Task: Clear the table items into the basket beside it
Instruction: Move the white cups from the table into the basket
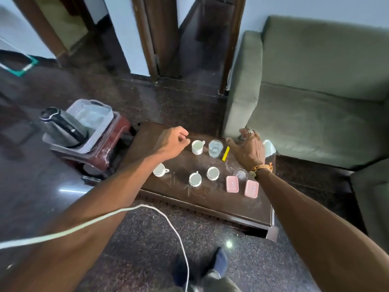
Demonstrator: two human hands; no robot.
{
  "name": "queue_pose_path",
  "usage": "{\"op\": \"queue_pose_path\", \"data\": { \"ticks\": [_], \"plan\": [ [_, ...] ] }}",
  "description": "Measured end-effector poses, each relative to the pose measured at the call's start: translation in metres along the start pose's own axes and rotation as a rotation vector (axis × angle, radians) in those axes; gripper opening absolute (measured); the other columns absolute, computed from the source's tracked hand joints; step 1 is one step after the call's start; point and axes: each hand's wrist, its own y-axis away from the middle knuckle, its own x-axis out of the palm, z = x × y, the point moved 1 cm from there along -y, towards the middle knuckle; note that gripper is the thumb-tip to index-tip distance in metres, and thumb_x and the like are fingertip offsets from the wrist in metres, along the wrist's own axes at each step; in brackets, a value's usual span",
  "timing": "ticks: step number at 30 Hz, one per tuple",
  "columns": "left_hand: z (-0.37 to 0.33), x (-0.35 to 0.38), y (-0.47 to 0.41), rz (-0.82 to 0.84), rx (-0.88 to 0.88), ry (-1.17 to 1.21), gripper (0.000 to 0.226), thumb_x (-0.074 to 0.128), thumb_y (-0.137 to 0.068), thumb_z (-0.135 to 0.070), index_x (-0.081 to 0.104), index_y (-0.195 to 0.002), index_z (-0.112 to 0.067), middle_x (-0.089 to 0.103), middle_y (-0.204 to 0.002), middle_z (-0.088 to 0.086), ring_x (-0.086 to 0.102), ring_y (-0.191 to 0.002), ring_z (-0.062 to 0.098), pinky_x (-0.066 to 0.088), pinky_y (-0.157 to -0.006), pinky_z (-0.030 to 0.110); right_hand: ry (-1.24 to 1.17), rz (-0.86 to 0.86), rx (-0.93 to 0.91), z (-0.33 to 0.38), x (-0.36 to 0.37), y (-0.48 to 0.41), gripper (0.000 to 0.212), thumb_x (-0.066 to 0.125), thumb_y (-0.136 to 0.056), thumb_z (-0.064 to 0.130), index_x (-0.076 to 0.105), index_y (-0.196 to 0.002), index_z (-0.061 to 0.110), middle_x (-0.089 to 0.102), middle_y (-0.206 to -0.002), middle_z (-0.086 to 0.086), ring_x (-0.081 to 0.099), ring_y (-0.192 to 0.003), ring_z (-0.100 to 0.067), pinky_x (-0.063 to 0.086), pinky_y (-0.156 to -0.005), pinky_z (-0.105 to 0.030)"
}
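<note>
On the dark wooden table stand several white cups: one at the back, one at the left, two in the middle. A water glass, a yellow strip, a second clear glass and two pink boxes lie to the right. My left hand hovers just left of the back cup, fingers curled, holding nothing. My right hand is spread open over the table's far right. The white basket holding a kettle sits on a red stool at the left.
A green sofa stands right of the table, touching its far corner. The red stool is close against the table's left end. A white cable runs across my left forearm. A wrapped white object lies behind my right hand.
</note>
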Motion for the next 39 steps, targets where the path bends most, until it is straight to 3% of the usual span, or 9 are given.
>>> {"op": "queue_pose_path", "data": {
  "ticks": [4,10,18,23,31,39],
  "plan": [
    [0.029,-0.02,0.016,-0.053,-0.07,0.007,0.025,0.067,-0.087,-0.03,0.069,-0.109,-0.019,0.074,-0.098,-0.005,0.067,-0.092,0.014,0.048,-0.08,0.023,0.015,0.033,-0.054,0.026,0.015,0.007,0.058,0.064,-0.083,0.057,0.063,-0.126,0.018,0.066,-0.123,-0.005,0.064,-0.108,-0.028,0.051,-0.086,-0.036],
    [0.065,-0.023,0.036,-0.063,-0.154,0.051,0.023,0.07,-0.085,-0.026,0.07,-0.106,-0.016,0.074,-0.095,-0.002,0.067,-0.095,0.016,0.051,-0.089,0.03,0.082,0.091,-0.068,0.042,0.034,0.016,0.053,0.06,-0.082,0.058,0.065,-0.119,0.02,0.07,-0.114,-0.005,0.066,-0.099,-0.029,0.05,-0.079,-0.034],
    [0.099,-0.022,0.037,-0.029,-0.166,0.037,0.021,0.074,-0.084,-0.027,0.071,-0.103,-0.018,0.073,-0.094,-0.003,0.067,-0.091,0.013,0.049,-0.085,0.026,0.072,0.135,-0.051,0.064,0.051,0.023,0.037,0.064,-0.081,0.052,0.066,-0.103,0.022,0.071,-0.106,0.0,0.067,-0.096,-0.027,0.04,-0.069,-0.03],
    [0.109,-0.018,0.034,-0.005,-0.161,0.044,0.02,0.073,-0.084,-0.026,0.07,-0.103,-0.018,0.071,-0.092,-0.004,0.065,-0.088,0.012,0.045,-0.079,0.024,0.066,0.19,-0.017,0.069,0.079,0.022,0.048,0.062,-0.08,0.06,0.066,-0.113,0.026,0.069,-0.116,0.004,0.066,-0.103,-0.023,0.047,-0.076,-0.03],
    [0.137,-0.024,0.029,0.004,-0.263,0.034,0.023,0.072,-0.085,-0.025,0.069,-0.105,-0.014,0.071,-0.09,0.0,0.067,-0.087,0.016,0.052,-0.084,0.028,0.085,0.334,-0.109,0.084,0.133,-0.01,0.058,0.064,-0.081,0.062,0.063,-0.125,0.023,0.068,-0.124,-0.004,0.064,-0.113,-0.027,0.05,-0.09,-0.037],
    [0.18,-0.06,0.019,-0.077,-0.432,0.079,0.03,0.072,-0.086,-0.021,0.068,-0.112,-0.007,0.072,-0.094,0.007,0.069,-0.092,0.022,0.054,-0.093,0.037,0.028,0.403,-0.247,0.134,0.187,-0.051,0.06,0.063,-0.078,0.065,0.064,-0.121,0.024,0.07,-0.117,0.0,0.067,-0.107,-0.025,0.051,-0.087,-0.037]
  ]
}}
